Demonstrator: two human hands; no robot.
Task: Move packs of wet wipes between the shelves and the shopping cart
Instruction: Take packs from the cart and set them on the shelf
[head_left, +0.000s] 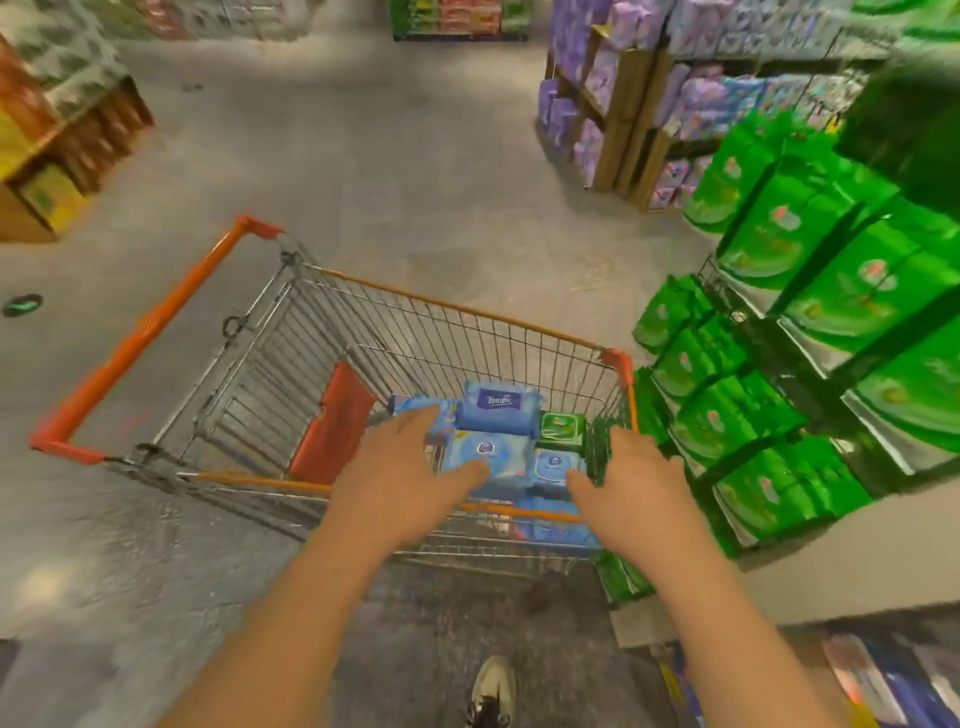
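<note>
A wire shopping cart with orange trim stands in front of me. Several blue wet wipe packs and a green pack lie piled in its near right corner. My left hand reaches over the cart's near rim with straight fingers, above the blue packs. My right hand hovers beside it with fingers spread, near the cart's right corner. Neither hand holds anything. The view is blurred by motion.
Shelves of green packs stand close on the right, right next to the cart. Purple packs fill wooden shelves further back. A display of boxes is at the far left. Grey floor stretches ahead. My shoe shows below.
</note>
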